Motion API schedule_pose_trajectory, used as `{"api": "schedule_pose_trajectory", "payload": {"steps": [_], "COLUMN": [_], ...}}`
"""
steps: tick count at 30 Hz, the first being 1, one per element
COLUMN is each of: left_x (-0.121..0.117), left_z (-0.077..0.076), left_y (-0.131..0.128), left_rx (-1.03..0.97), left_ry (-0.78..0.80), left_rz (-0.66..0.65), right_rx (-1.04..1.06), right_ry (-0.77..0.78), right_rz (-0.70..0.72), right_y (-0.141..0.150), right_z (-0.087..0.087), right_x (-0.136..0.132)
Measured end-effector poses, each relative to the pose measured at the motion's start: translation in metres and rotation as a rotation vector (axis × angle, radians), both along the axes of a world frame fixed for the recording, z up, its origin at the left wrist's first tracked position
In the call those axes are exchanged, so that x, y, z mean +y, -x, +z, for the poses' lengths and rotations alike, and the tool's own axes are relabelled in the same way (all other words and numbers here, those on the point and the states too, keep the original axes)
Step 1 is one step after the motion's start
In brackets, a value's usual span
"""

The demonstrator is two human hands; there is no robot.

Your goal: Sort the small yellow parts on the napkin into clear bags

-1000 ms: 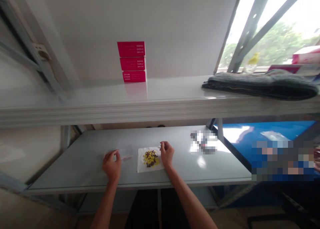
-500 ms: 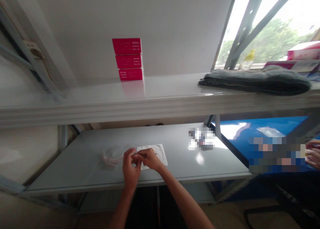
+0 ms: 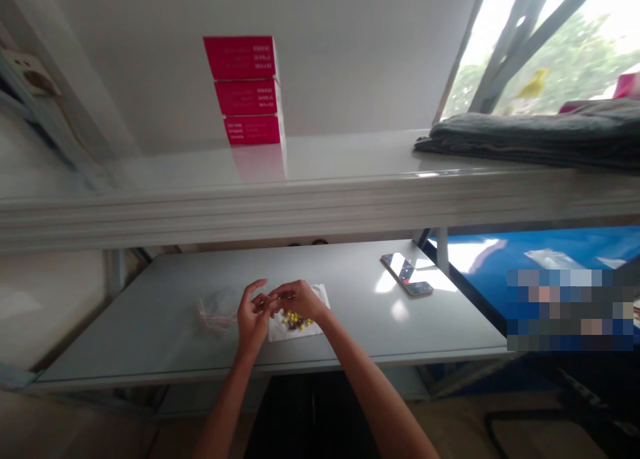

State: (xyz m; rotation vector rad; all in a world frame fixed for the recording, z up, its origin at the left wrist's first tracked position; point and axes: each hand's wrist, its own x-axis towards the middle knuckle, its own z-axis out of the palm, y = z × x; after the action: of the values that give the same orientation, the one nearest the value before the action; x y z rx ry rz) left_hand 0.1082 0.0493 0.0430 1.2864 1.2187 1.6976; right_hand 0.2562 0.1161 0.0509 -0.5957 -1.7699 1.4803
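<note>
My left hand [image 3: 253, 315] and my right hand [image 3: 299, 298] meet over the left part of a white cloth or sheet [image 3: 320, 297] on the grey table. Fingertips of both are pinched together; whatever lies between them is too small to make out. A small heap of yellow and dark red beads [image 3: 297, 321] rests on the white sheet, just below my right hand. To the left of my left hand lies a clear plastic bag with pale pink strands [image 3: 215, 317], touching the table.
A phone [image 3: 406, 273] lies at the table's right. Above the table runs a shelf edge [image 3: 320, 209], with stacked red boxes [image 3: 249, 97] and a folded grey cloth [image 3: 530, 142]. A blue table [image 3: 490, 249] stands on the right, partly blurred.
My view has shifted slightly. My right hand has lifted a little, so the beads on the sheet now show. My left fingers have spread somewhat, while the fingertips still meet.
</note>
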Motion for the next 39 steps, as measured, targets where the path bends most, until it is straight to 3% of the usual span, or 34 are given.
{"api": "schedule_pose_trajectory", "payload": {"steps": [7, 10, 16, 18, 21, 24, 30, 35, 39], "left_x": [0.001, 0.001, 0.0, 0.0, 0.004, 0.012, 0.022, 0.02, 0.02], "left_z": [-0.006, -0.014, -0.023, -0.021, -0.017, -0.017, -0.038, -0.045, -0.046], "left_y": [0.012, 0.018, 0.023, 0.026, 0.029, 0.03, 0.031, 0.034, 0.036], "left_rx": [-0.014, 0.078, 0.418, 0.645, 0.958, 1.07, 0.984, 0.836, 0.771], "left_ry": [0.088, 0.045, -0.195, -0.283, -0.392, -0.417, -0.411, -0.326, -0.295], "left_rz": [-0.009, 0.007, 0.221, 0.282, 0.336, 0.302, 0.337, 0.334, 0.265], "right_rx": [-0.076, -0.117, -0.146, -0.117, -0.097, -0.107, -0.163, -0.063, -0.12], "right_ry": [0.084, 0.027, -0.12, -0.102, -0.092, -0.141, -0.217, -0.148, -0.173], "right_rz": [0.202, 0.059, -0.401, -0.436, -0.363, -0.326, -0.442, -0.882, -0.992], "right_y": [0.004, 0.009, 0.017, 0.017, 0.015, 0.013, -0.004, -0.047, -0.067], "right_z": [-0.003, -0.004, -0.007, -0.008, -0.007, -0.005, -0.014, -0.03, -0.042], "right_x": [0.007, 0.007, 0.002, 0.001, -0.001, -0.007, -0.006, 0.004, 0.002]}}
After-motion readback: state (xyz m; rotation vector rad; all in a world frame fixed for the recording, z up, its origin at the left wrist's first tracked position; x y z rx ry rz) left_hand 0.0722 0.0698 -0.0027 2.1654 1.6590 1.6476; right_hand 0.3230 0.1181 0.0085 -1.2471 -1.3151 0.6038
